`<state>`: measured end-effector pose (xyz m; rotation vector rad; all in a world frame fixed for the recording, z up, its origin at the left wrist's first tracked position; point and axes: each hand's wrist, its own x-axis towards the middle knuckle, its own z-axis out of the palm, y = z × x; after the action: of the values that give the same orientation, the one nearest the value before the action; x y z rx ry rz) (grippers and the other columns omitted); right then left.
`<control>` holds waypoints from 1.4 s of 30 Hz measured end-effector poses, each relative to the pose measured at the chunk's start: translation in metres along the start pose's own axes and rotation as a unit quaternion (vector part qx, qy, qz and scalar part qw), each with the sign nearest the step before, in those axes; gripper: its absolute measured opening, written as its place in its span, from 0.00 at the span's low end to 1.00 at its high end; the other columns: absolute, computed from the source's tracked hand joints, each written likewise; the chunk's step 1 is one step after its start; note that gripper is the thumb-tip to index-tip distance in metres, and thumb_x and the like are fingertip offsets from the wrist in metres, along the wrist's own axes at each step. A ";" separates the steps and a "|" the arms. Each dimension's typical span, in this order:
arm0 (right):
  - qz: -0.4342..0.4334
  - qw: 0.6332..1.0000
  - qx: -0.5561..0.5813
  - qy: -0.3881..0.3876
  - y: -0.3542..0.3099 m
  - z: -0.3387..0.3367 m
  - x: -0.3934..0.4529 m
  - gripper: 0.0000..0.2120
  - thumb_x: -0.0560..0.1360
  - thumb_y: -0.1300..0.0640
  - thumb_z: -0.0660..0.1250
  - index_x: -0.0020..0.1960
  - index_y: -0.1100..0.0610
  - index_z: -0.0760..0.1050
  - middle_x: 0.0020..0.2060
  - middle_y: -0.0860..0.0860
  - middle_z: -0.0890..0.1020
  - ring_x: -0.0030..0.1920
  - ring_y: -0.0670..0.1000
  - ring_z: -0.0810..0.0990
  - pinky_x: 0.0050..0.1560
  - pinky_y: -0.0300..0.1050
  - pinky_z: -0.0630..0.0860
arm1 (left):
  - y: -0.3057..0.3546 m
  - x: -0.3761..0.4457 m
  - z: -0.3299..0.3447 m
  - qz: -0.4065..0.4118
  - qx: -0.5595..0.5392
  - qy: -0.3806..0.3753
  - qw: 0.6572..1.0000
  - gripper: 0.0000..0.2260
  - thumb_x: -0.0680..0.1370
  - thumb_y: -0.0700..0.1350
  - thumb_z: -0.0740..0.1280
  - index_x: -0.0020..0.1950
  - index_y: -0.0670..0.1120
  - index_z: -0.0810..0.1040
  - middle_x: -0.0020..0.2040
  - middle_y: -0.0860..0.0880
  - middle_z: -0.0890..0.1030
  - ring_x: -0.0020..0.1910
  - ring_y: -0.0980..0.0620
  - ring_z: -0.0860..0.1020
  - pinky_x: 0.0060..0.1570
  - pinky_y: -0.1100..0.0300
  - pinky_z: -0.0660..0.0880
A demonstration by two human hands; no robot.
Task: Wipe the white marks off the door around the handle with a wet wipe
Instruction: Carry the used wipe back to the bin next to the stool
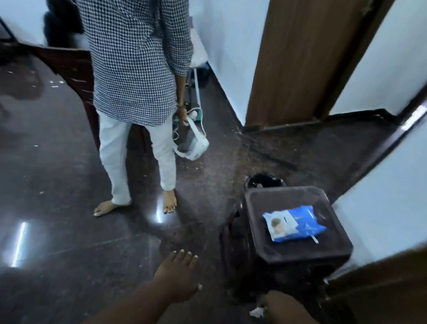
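A blue and white pack of wet wipes lies flat on a dark brown plastic stool at the right. My right hand is low at the bottom, closed on a small crumpled white wipe that sticks out to its left. My left hand is stretched forward over the floor, palm down, fingers apart, holding nothing. A brown wooden door edge fills the bottom right corner; its handle and any marks are out of view.
A barefoot person in a checked top and white trousers stands ahead at the left, holding a white device by its strap. A small dark bin sits behind the stool. Another brown door stands ahead. The dark floor is glossy.
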<state>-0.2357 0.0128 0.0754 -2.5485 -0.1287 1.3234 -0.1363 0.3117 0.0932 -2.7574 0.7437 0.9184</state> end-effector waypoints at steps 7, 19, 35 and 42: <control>-0.034 0.993 -0.010 0.113 -0.061 -0.117 0.095 0.20 0.71 0.40 0.61 0.52 0.53 0.78 0.52 0.55 0.80 0.53 0.55 0.78 0.53 0.46 0.73 | -0.051 0.080 -0.052 0.002 0.012 0.017 1.000 0.36 0.79 0.63 0.53 0.78 0.42 0.48 0.79 0.41 0.52 0.77 0.42 0.50 0.75 0.47 0.46; 0.046 0.995 0.048 0.080 -0.056 -0.260 0.184 0.12 0.72 0.58 0.60 0.51 0.52 0.79 0.54 0.53 0.80 0.54 0.57 0.79 0.52 0.47 0.76 | -0.110 0.215 -0.138 0.040 -0.017 -0.013 0.999 0.35 0.79 0.63 0.52 0.79 0.44 0.45 0.79 0.43 0.49 0.78 0.44 0.46 0.76 0.48 0.44; 0.158 0.945 0.223 0.179 -0.033 -0.379 0.296 0.16 0.73 0.48 0.60 0.60 0.49 0.69 0.60 0.52 0.69 0.57 0.57 0.76 0.54 0.49 0.74 | -0.180 0.432 -0.270 0.205 0.067 -0.027 0.976 0.36 0.78 0.64 0.55 0.78 0.45 0.50 0.79 0.42 0.53 0.77 0.42 0.51 0.75 0.48 0.49; 0.237 0.917 0.258 0.192 0.059 -0.400 0.366 0.15 0.74 0.58 0.58 0.60 0.55 0.70 0.59 0.54 0.69 0.57 0.56 0.74 0.52 0.50 0.74 | -0.142 0.515 -0.288 0.269 0.117 -0.102 0.950 0.36 0.78 0.65 0.51 0.79 0.45 0.47 0.79 0.43 0.50 0.78 0.45 0.47 0.76 0.51 0.43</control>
<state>0.2991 -0.0482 -0.0108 -2.3688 0.8463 0.7965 0.4418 0.1426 0.0151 -2.2387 1.4928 1.0947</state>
